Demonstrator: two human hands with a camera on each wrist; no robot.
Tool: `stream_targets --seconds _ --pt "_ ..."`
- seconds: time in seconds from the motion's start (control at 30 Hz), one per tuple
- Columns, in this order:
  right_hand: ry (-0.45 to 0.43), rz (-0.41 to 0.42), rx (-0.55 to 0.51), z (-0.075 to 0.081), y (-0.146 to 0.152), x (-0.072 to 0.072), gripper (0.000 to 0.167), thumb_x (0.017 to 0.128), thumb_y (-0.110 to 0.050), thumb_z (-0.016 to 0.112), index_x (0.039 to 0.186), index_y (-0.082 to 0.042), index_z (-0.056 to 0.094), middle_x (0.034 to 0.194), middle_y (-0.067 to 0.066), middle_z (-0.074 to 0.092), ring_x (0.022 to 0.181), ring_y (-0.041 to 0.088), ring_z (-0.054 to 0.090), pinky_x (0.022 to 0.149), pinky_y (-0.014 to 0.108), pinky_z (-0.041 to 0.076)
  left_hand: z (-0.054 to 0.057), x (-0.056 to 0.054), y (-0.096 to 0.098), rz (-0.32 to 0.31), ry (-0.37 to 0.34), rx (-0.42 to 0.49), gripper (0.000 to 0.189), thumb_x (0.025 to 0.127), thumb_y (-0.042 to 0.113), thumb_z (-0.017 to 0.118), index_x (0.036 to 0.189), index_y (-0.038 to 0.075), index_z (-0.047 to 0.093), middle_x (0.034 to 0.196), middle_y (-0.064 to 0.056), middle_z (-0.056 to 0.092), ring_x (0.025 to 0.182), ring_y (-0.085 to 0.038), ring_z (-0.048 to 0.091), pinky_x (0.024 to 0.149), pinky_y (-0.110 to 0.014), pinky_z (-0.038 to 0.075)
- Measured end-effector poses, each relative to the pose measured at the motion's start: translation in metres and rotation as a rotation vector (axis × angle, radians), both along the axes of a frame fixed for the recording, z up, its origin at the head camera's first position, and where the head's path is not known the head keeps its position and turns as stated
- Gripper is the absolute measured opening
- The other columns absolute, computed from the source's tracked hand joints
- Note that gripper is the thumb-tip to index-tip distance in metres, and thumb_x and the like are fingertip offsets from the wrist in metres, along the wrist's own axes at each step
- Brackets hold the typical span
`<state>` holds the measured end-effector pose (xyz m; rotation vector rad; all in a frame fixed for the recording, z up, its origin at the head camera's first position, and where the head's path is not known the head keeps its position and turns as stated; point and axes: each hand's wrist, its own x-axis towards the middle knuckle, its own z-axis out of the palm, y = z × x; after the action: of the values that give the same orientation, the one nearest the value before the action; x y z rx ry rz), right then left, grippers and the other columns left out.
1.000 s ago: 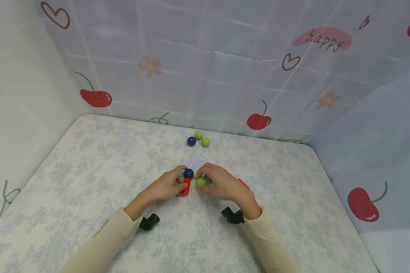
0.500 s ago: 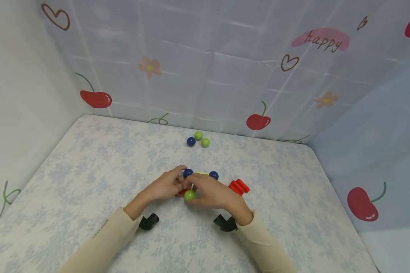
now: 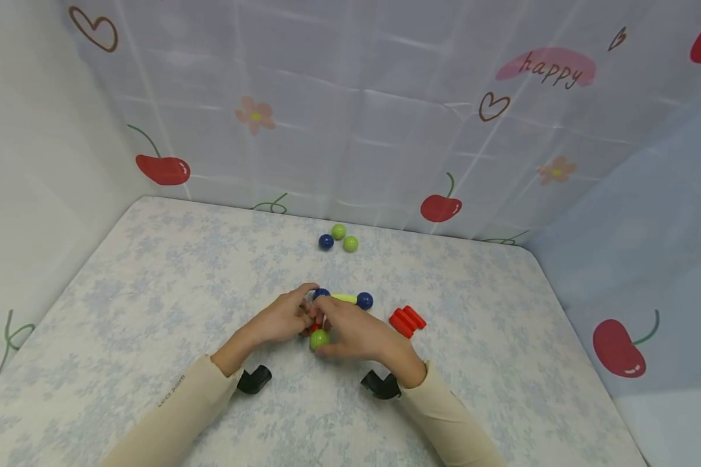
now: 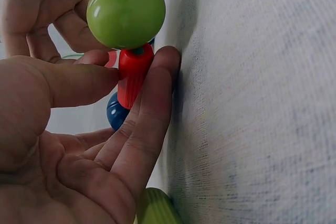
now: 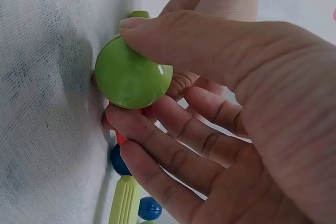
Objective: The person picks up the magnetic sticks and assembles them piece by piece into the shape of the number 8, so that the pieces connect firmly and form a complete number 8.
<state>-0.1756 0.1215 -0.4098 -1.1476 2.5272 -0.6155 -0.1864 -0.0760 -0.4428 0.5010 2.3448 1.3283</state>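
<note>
My left hand (image 3: 283, 318) pinches a short red rod (image 4: 135, 74) between thumb and fingers, low over the tabletop. In my right hand (image 3: 359, 331), thumb and fingertips hold a light green ball (image 5: 134, 74) against the near end of that rod. A blue ball (image 3: 321, 293) sits at the rod's far end, partly covered by fingers. From it a yellow-green rod (image 3: 344, 298) runs right to a second blue ball (image 3: 365, 301). Close to the left palm, another green ribbed rod (image 4: 156, 208) shows in the left wrist view.
Three red rods (image 3: 407, 321) lie side by side to the right of my right hand. Further back are a blue ball (image 3: 326, 242) and two green balls (image 3: 350, 244). A patterned curtain (image 3: 350, 130) hangs behind the floral-covered table (image 3: 181, 259).
My right hand has carried the green ball left and nearer, to the near end of the red rod. The red rods on the right have come into view. My left hand has stayed put.
</note>
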Motion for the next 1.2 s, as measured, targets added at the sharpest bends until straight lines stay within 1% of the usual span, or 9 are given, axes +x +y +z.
stream_targets --seconds 0.17,0.43,0.6,0.7,0.83,0.97,1.07,1.2 --pt "0.017 0.006 -0.002 -0.002 -0.003 0.000 0.047 0.084 -0.022 0.082 0.118 -0.011 0.051 0.107 0.001 0.061 0.096 0.014 0.060 0.082 0.022 0.050 0.000 0.000 -0.002 0.001 0.013 -0.015 0.062 0.095 -0.001 0.055 0.153 -0.003 0.030 0.107 -0.014 0.069 0.075 -0.014 0.066 0.070 -0.030 0.051" --pt "0.032 0.014 0.005 -0.002 -0.005 0.001 0.046 0.085 -0.022 0.082 0.118 -0.011 0.051 0.110 0.001 0.060 0.097 0.015 0.060 0.084 0.022 0.050 0.000 0.002 -0.003 0.018 -0.041 0.034 0.062 0.098 -0.002 0.053 0.154 -0.001 0.026 0.109 -0.016 0.067 0.075 -0.017 0.069 0.070 -0.033 0.057" --pt "0.038 0.004 0.016 0.001 -0.001 0.003 0.045 0.086 -0.022 0.081 0.119 -0.012 0.051 0.110 0.001 0.061 0.098 0.016 0.060 0.085 0.024 0.050 -0.001 0.002 0.001 0.017 -0.048 0.039 0.061 0.100 0.002 0.053 0.155 0.000 0.026 0.112 -0.016 0.066 0.076 -0.016 0.069 0.071 -0.033 0.057" --pt "0.021 -0.003 0.008 0.001 0.002 0.004 0.044 0.087 -0.021 0.080 0.121 -0.012 0.052 0.114 0.001 0.061 0.100 0.016 0.061 0.087 0.024 0.050 -0.002 0.002 0.002 0.020 -0.052 0.039 0.061 0.101 0.004 0.054 0.155 0.001 0.025 0.114 -0.017 0.065 0.076 -0.016 0.070 0.070 -0.032 0.058" --pt "-0.008 -0.028 0.000 0.002 0.009 0.006 0.042 0.089 -0.023 0.078 0.121 -0.012 0.054 0.117 0.002 0.062 0.102 0.019 0.063 0.088 0.026 0.052 -0.002 0.003 0.003 0.028 -0.060 0.053 0.061 0.102 0.008 0.056 0.154 0.000 0.026 0.111 -0.016 0.065 0.073 -0.018 0.071 0.068 -0.033 0.058" --pt "-0.026 -0.083 0.001 0.005 0.023 0.008 0.044 0.088 -0.022 0.079 0.124 -0.009 0.056 0.116 0.003 0.064 0.102 0.020 0.065 0.087 0.031 0.053 -0.002 0.004 0.004 0.031 -0.064 0.063 0.061 0.102 0.010 0.058 0.153 0.000 0.027 0.109 -0.015 0.064 0.071 -0.019 0.070 0.066 -0.033 0.058" --pt "-0.023 -0.128 0.007 0.010 0.037 0.009 0.045 0.088 -0.020 0.079 0.126 -0.008 0.058 0.116 0.005 0.065 0.101 0.021 0.065 0.087 0.035 0.054 -0.002 0.004 0.005 0.043 -0.054 0.039 0.061 0.101 0.008 0.059 0.153 0.000 0.028 0.108 -0.013 0.064 0.070 -0.016 0.068 0.066 -0.031 0.057" --pt "0.000 -0.185 0.012 0.014 0.060 0.008 0.041 0.088 -0.022 0.078 0.123 -0.008 0.061 0.115 0.005 0.067 0.101 0.021 0.065 0.085 0.036 0.054 -0.001 0.005 0.007 0.054 -0.045 0.007 0.061 0.100 0.010 0.060 0.153 0.002 0.030 0.107 -0.010 0.064 0.072 -0.014 0.067 0.067 -0.030 0.055"
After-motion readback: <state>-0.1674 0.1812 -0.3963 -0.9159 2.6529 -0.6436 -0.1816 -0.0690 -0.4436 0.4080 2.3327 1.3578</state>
